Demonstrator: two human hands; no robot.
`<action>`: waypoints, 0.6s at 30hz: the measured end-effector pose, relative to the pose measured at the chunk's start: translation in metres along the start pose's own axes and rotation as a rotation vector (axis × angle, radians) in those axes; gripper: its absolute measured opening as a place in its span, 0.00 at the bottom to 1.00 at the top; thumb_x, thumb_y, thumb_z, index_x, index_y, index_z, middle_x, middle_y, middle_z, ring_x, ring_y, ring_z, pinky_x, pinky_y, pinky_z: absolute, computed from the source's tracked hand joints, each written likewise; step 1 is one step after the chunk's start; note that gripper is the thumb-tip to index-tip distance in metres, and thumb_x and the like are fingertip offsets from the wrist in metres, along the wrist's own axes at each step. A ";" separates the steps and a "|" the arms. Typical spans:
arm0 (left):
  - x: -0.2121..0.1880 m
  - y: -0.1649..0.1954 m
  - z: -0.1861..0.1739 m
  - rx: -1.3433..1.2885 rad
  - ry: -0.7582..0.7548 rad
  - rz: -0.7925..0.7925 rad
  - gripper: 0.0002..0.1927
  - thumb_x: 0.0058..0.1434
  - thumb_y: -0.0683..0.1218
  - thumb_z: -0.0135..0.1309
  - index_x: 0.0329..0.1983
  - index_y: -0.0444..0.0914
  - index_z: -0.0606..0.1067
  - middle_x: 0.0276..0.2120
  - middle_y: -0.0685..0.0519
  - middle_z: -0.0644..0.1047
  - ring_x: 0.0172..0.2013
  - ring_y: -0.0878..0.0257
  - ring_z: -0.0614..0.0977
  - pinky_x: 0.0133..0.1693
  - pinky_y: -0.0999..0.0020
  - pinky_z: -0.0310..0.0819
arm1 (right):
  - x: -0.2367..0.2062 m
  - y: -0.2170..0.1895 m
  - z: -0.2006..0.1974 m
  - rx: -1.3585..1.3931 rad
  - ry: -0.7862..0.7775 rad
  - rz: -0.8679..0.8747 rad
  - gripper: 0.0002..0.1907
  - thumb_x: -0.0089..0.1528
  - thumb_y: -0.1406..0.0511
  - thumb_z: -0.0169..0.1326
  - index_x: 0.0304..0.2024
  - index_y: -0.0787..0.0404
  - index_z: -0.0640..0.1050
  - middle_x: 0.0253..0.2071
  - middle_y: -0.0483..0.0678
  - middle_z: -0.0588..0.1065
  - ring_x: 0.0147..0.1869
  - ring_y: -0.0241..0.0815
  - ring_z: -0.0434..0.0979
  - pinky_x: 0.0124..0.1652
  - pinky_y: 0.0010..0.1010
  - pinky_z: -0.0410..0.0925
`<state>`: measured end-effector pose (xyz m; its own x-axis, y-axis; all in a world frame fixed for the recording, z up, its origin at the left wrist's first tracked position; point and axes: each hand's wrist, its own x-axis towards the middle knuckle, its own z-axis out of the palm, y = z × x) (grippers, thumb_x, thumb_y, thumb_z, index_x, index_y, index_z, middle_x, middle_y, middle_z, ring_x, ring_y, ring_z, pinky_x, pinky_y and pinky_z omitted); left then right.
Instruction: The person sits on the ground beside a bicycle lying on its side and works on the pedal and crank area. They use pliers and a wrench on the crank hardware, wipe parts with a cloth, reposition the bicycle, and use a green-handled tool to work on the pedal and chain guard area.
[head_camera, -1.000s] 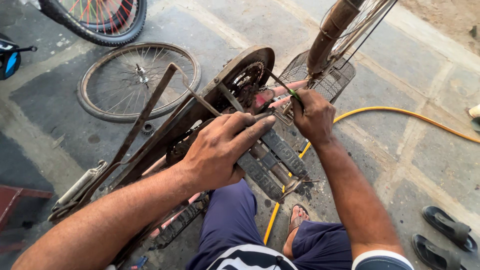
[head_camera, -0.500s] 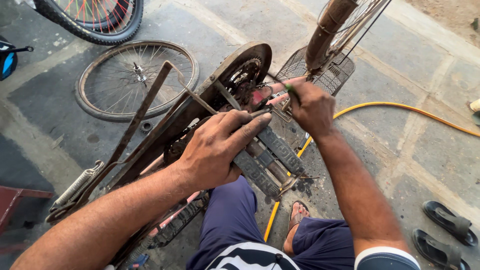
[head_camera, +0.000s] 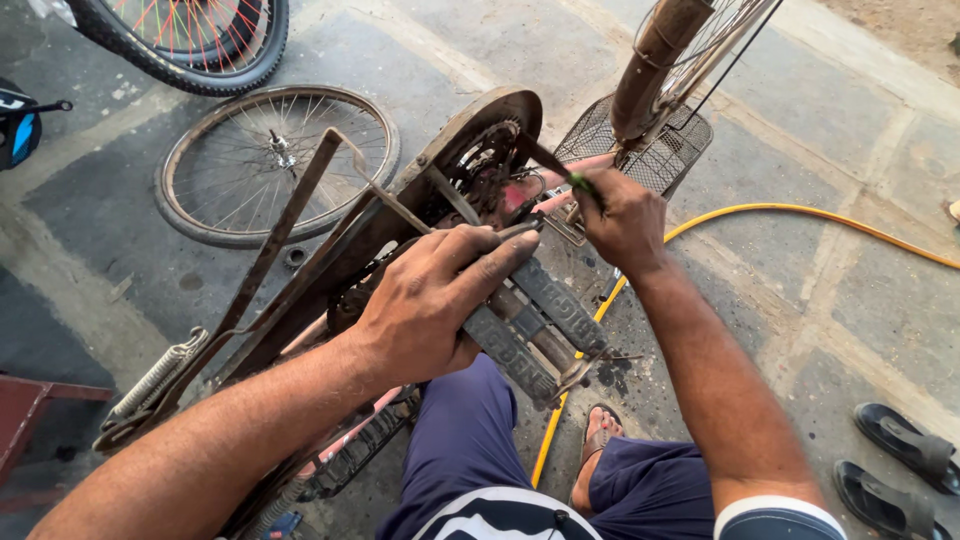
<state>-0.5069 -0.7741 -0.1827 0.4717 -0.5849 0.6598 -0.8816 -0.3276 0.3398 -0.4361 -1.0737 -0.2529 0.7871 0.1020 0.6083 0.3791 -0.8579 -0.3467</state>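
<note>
Rubber pedal (head_camera: 540, 325) under left hand (head_camera: 430, 300) — right hand (head_camera: 620, 215) just beyond.

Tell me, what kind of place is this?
Probably an open-air bicycle repair spot: a loose spoked wheel lies on the paved ground, and both hands work on an upturned bicycle's pedal.

Loose spoked wheel (head_camera: 275, 165), yellow hose (head_camera: 800, 215), black sandals (head_camera: 900, 465), wire basket (head_camera: 660, 150)

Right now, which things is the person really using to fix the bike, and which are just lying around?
In use:
- left hand gripping the grey pedal
- right hand holding a green-handled tool at the chain case

Just lying about:
- loose wheel on the ground
- yellow hose
- black sandals
- wire basket
</note>
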 end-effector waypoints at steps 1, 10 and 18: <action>0.000 0.000 0.000 -0.001 -0.007 -0.008 0.41 0.49 0.45 0.63 0.70 0.40 0.68 0.52 0.46 0.73 0.50 0.48 0.79 0.50 0.54 0.76 | 0.000 0.001 0.001 0.010 0.001 -0.018 0.05 0.67 0.65 0.60 0.44 0.57 0.82 0.35 0.51 0.79 0.34 0.49 0.81 0.34 0.41 0.71; 0.003 0.000 -0.001 0.002 -0.006 0.010 0.41 0.49 0.46 0.64 0.69 0.39 0.68 0.52 0.44 0.73 0.51 0.46 0.79 0.50 0.53 0.76 | -0.007 0.006 0.001 -0.105 0.052 -0.174 0.09 0.65 0.65 0.60 0.47 0.58 0.80 0.37 0.49 0.78 0.39 0.51 0.80 0.38 0.43 0.72; 0.002 0.000 0.002 0.010 -0.013 -0.001 0.41 0.49 0.45 0.64 0.69 0.39 0.68 0.52 0.44 0.73 0.51 0.47 0.79 0.51 0.53 0.76 | -0.005 0.003 0.011 -0.519 0.096 -0.440 0.19 0.65 0.67 0.59 0.59 0.56 0.80 0.39 0.49 0.76 0.37 0.46 0.77 0.33 0.41 0.69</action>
<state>-0.5062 -0.7765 -0.1824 0.4732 -0.5938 0.6508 -0.8807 -0.3357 0.3341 -0.4337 -1.0717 -0.2647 0.5579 0.4717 0.6828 0.3527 -0.8795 0.3194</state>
